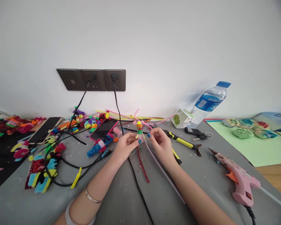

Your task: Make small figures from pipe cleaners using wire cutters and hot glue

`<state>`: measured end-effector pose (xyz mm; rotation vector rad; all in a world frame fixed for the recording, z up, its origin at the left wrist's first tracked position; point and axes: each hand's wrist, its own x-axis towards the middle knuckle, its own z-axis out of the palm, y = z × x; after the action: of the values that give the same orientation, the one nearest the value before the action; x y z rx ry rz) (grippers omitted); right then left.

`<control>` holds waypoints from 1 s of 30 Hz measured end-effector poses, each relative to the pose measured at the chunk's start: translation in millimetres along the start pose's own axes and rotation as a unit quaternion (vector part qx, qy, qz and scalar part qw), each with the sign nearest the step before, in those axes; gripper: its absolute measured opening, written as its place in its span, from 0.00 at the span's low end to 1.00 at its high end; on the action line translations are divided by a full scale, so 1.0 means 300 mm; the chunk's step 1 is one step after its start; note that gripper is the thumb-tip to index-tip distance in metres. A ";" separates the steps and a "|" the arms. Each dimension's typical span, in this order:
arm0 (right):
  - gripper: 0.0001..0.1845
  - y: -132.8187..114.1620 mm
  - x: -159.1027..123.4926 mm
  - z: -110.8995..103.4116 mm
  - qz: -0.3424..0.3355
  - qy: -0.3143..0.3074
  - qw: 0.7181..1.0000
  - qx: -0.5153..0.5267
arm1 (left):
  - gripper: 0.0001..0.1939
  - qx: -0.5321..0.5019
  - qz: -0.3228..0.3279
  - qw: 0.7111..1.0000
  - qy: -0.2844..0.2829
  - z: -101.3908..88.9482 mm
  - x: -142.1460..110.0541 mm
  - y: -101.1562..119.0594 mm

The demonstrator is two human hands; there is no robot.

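Between my hands, near the middle of the view, stands a small pipe-cleaner figure [140, 128] with a yellow top, red and green bands and a pale lower body. My left hand [126, 144] is closed, pinching the figure's lower left side between thumb and fingers. Thumb and fingers of my right hand [159, 142] are pressed together just right of the figure; what they pinch is too small to make out. A red tinsel stem [142, 164] lies below the hands. Beside it a long pale pink stem [162, 170] runs under my right forearm.
A pink glue gun [240, 181] lies at right, near keys [201, 135], yellow-black pliers [181, 140], a tilted water bottle [207, 101] and a small carton [181, 118]. Left are pipe-cleaner pieces [43, 170], black cables [61, 184] and phones [45, 128]. Green paper [255, 153] is far right.
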<state>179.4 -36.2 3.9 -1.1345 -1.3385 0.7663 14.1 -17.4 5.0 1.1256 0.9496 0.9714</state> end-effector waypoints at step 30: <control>0.16 -0.007 -0.003 0.014 0.048 -0.118 0.990 0.057 | 0.12 0.060 0.060 0.996 -0.019 0.004 -0.004 -0.010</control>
<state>174.9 -36.8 5.2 -1.0475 -1.4225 1.0602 15.3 -19.4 2.3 1.3108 0.9276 0.9963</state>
